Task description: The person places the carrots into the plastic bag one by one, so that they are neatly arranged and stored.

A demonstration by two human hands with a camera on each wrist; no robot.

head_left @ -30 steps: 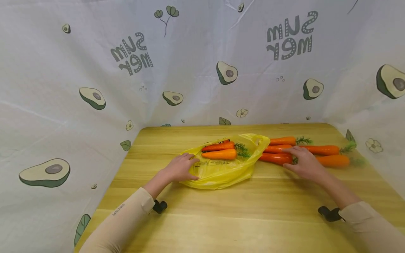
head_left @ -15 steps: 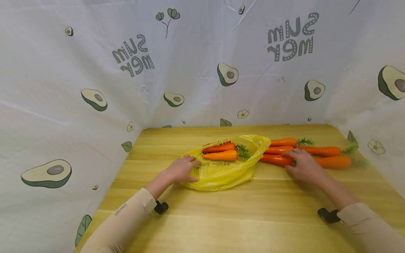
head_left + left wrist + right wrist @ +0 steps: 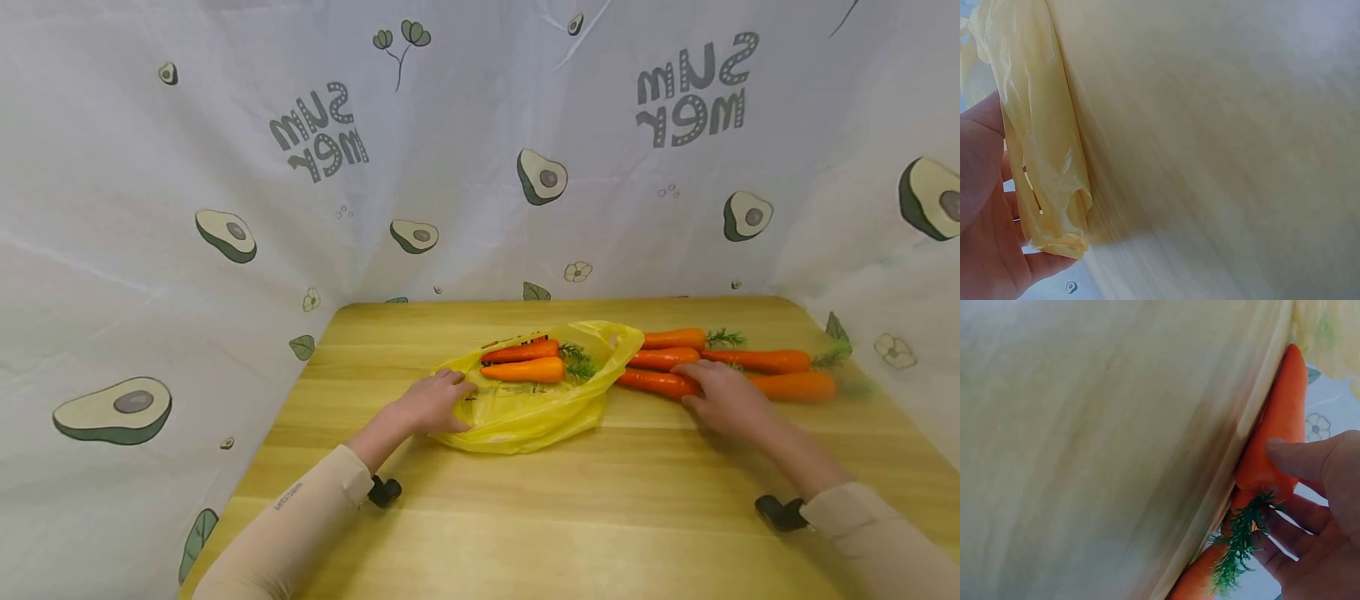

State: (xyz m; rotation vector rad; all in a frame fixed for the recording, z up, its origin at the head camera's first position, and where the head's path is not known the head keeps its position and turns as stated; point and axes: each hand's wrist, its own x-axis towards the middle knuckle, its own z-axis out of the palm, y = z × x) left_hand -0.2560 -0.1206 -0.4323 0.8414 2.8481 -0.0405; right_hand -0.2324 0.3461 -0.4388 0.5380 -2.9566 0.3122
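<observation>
A yellow plastic bag lies on the wooden table with its mouth spread wide. In it rest a red-orange carrot and a lighter orange carrot, their green tops pointing right. My left hand holds the bag's left end, thumb at the near side and fingers over the rim. My right hand grips the thick end of the front red-orange carrot; the thumb presses one side, with fingers on the far side and under the green top. That carrot's tip touches or lies just beside the bag.
More carrots lie to the right of the bag: one orange carrot at the back, a red-orange one in front of it, and two farther right, an orange-red carrot and an orange carrot. An avocado-printed curtain surrounds the wooden table.
My right hand has shifted slightly right and nearer to me, and the front carrot's thick end has moved a little with it. My left hand and the bag stay put.
</observation>
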